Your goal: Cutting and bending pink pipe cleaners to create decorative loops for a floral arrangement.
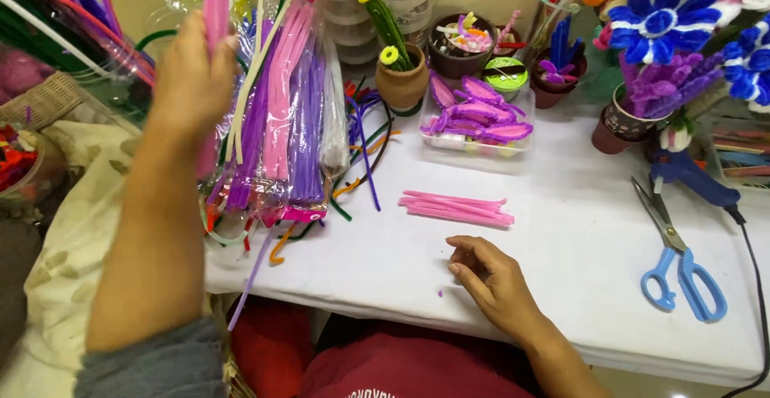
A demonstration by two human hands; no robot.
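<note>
My left hand [191, 77] is raised at the left and grips a bundle of pink pipe cleaners [215, 5] that stands upright above it. Right beside it leans a clear bag of pink, purple and white pipe cleaners [281, 117]. My right hand [491, 278] rests on the white table [561, 286] near its front edge, fingers loosely curled, holding nothing. A small pile of cut pink pipe cleaners [457, 207] lies just beyond that hand.
A clear tray of purple and pink petals [479, 117] sits behind the pile, with clay pots [401, 81] and blue pipe-cleaner flowers [666, 13] at the back. Blue-handled scissors [678, 262] and a blue glue gun [694, 177] lie at the right.
</note>
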